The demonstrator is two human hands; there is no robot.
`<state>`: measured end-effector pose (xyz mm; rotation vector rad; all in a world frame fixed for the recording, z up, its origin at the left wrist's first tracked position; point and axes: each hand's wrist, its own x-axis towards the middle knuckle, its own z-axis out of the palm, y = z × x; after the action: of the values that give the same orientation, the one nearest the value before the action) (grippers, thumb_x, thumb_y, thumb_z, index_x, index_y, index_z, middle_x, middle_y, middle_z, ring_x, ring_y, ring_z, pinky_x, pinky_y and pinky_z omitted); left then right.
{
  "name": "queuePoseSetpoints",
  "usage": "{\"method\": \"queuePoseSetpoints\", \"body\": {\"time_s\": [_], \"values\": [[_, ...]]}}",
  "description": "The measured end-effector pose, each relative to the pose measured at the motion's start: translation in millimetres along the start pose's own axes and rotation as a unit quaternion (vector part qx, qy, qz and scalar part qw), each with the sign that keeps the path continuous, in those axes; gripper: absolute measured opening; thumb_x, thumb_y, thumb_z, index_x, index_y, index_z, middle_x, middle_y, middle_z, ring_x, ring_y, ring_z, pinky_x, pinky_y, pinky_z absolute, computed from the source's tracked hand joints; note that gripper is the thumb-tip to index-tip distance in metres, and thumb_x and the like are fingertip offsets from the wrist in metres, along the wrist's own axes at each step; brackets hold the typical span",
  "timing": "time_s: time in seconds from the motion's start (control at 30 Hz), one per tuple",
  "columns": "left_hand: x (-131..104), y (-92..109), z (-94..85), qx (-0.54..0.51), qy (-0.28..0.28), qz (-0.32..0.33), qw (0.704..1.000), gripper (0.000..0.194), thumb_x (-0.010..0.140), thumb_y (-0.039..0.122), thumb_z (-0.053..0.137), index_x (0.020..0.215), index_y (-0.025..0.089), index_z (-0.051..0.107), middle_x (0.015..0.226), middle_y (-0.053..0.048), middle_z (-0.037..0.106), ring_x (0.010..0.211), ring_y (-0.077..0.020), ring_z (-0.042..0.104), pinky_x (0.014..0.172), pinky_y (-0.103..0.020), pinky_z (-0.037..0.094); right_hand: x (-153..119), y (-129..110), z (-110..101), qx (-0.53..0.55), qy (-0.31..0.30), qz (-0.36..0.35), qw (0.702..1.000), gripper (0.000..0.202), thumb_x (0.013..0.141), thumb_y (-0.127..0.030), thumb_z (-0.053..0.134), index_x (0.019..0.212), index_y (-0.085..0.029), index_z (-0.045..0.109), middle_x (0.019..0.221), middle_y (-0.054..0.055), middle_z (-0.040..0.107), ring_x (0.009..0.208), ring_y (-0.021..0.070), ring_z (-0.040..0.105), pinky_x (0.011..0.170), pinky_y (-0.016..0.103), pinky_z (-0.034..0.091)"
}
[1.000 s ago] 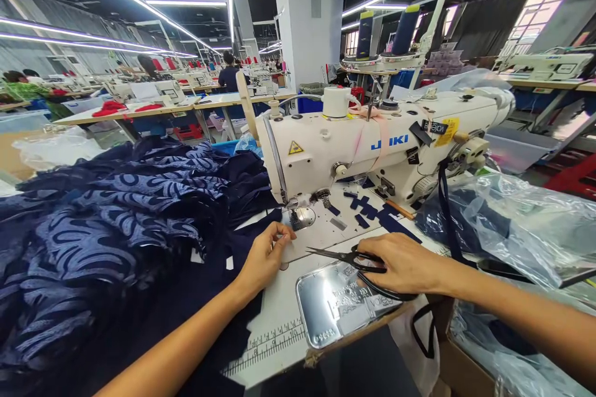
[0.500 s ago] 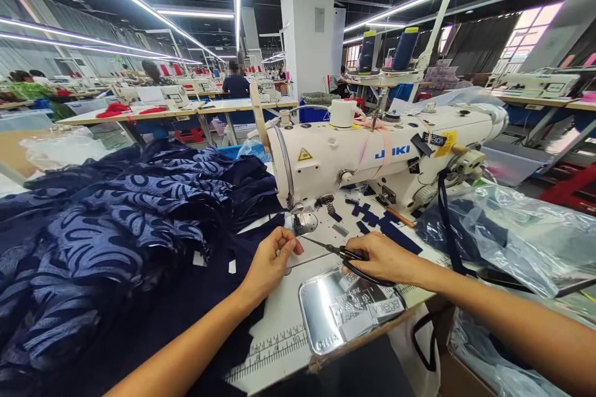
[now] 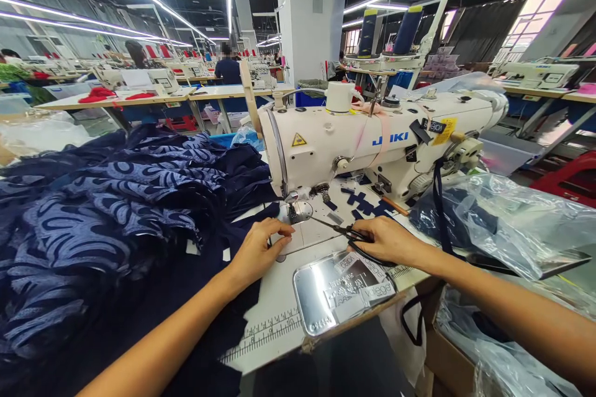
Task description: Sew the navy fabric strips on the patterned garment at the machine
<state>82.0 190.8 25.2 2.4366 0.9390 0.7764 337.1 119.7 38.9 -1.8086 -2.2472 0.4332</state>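
My left hand [image 3: 263, 249] is over the machine bed just in front of the needle plate [image 3: 300, 211], beside the navy fabric. Thumb and forefinger meet in a pinch; anything between them is too small to make out. Black-handled scissors [image 3: 343, 230] are in my right hand [image 3: 384, 242], their blades pointing left towards the needle area. The white sewing machine [image 3: 321, 136] stands directly behind both hands. A heap of navy fabric with light patterned lace [image 3: 125, 211] covers the table's left side and reaches under my left forearm.
A metal tin lid with labels [image 3: 316, 298] lies at the table's front edge. Small navy fabric pieces [image 3: 361, 203] are scattered behind the scissors. Clear plastic bags [image 3: 516, 217] lie to the right. Thread cones [image 3: 407, 31] stand behind; other people sit at machines farther back.
My left hand has drawn a little left, away from the scissor tips. My right hand still holds the scissors in nearly the same place. The view has shifted slightly.
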Motion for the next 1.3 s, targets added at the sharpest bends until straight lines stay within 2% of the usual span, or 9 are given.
{"method": "queuePoseSetpoints", "body": {"time_s": [0.23, 0.5, 0.7, 0.87, 0.97, 1.03, 1.13, 1.2, 1.3], "values": [[4, 1, -11.8, 0.306, -0.087, 0.207, 0.925, 0.027, 0.078, 0.003, 0.041, 0.092, 0.017, 0.060, 0.083, -0.006, 0.057, 0.074, -0.0175, 0.049, 0.068, -0.032, 0.033, -14, 34, -4, -0.180, 0.029, 0.148, 0.972, 0.028, 0.081, -0.040, 0.041, 0.080, -0.019, 0.058, 0.073, 0.006, 0.062, 0.072, 0.0215, 0.058, 0.054, 0.025, 0.029], [23, 14, -4.9, 0.362, -0.183, 0.299, 0.864, 0.027, 0.074, 0.001, 0.046, 0.091, 0.018, 0.058, 0.086, -0.007, 0.054, 0.078, -0.0192, 0.046, 0.065, -0.032, 0.028, -15, 43, -2, -0.243, 0.033, 0.224, 0.943, 0.033, 0.083, -0.042, 0.038, 0.088, -0.016, 0.058, 0.081, 0.012, 0.064, 0.079, 0.0279, 0.061, 0.055, 0.028, 0.035], [36, 9, 12.0, 0.308, -0.214, 0.242, 0.895, 0.015, 0.079, 0.006, 0.045, 0.071, 0.015, 0.054, 0.086, -0.007, 0.055, 0.082, -0.0191, 0.047, 0.067, -0.032, 0.030, -9, 47, 0, -0.238, 0.042, 0.239, 0.940, 0.033, 0.085, -0.041, 0.038, 0.097, -0.015, 0.056, 0.082, 0.011, 0.065, 0.078, 0.0270, 0.062, 0.056, 0.029, 0.036], [28, 6, 15.2, 0.039, -0.178, 0.110, 0.977, 0.013, 0.081, 0.011, 0.038, 0.073, 0.016, 0.047, 0.086, -0.004, 0.056, 0.083, -0.0156, 0.050, 0.073, -0.029, 0.036, -8, 47, 1, -0.264, 0.059, 0.208, 0.940, 0.030, 0.086, -0.035, 0.041, 0.095, -0.012, 0.057, 0.090, 0.015, 0.063, 0.079, 0.0281, 0.060, 0.058, 0.031, 0.037], [20, 7, 13.4, -0.089, -0.127, 0.004, 0.988, 0.015, 0.084, 0.019, 0.034, 0.076, 0.017, 0.046, 0.079, -0.003, 0.057, 0.074, -0.0140, 0.051, 0.068, -0.027, 0.038, -6, 38, 0, -0.283, 0.115, 0.159, 0.939, 0.023, 0.084, -0.025, 0.043, 0.090, -0.010, 0.060, 0.098, 0.017, 0.060, 0.089, 0.0297, 0.055, 0.067, 0.035, 0.038], [17, 8, 12.3, -0.107, -0.097, -0.040, 0.989, 0.016, 0.083, 0.022, 0.034, 0.074, 0.017, 0.046, 0.073, -0.001, 0.057, 0.069, -0.0141, 0.050, 0.064, -0.027, 0.038, -1, 27, 0, -0.238, 0.152, 0.104, 0.954, 0.022, 0.085, -0.023, 0.043, 0.087, -0.011, 0.061, 0.096, 0.016, 0.060, 0.094, 0.0294, 0.051, 0.074, 0.036, 0.036], [16, 12, 11.8, -0.093, -0.054, -0.066, 0.992, 0.016, 0.082, 0.025, 0.036, 0.073, 0.017, 0.047, 0.069, -0.001, 0.055, 0.067, -0.0146, 0.049, 0.062, -0.027, 0.036, 13, 2, 5, -0.007, 0.144, -0.008, 0.989, 0.022, 0.084, -0.029, 0.048, 0.090, -0.014, 0.063, 0.094, 0.009, 0.061, 0.087, 0.0209, 0.053, 0.075, 0.032, 0.037], [15, 14, 11.8, -0.084, -0.033, -0.067, 0.994, 0.016, 0.081, 0.026, 0.036, 0.073, 0.017, 0.048, 0.069, 0.000, 0.055, 0.067, -0.0147, 0.049, 0.062, -0.027, 0.036, 27, -15, 11, 0.187, 0.101, -0.056, 0.976, 0.022, 0.080, -0.031, 0.052, 0.091, -0.016, 0.063, 0.094, 0.006, 0.061, 0.080, 0.0153, 0.053, 0.071, 0.026, 0.038], [14, 15, 11.5, -0.080, -0.011, -0.066, 0.995, 0.015, 0.080, 0.025, 0.037, 0.072, 0.018, 0.048, 0.068, 0.000, 0.056, 0.065, -0.0141, 0.049, 0.061, -0.026, 0.036, 47, -33, 22, 0.387, 0.024, -0.044, 0.921, 0.020, 0.074, -0.031, 0.057, 0.083, -0.014, 0.064, 0.081, 0.002, 0.061, 0.070, 0.0115, 0.050, 0.065, 0.023, 0.038]]}}
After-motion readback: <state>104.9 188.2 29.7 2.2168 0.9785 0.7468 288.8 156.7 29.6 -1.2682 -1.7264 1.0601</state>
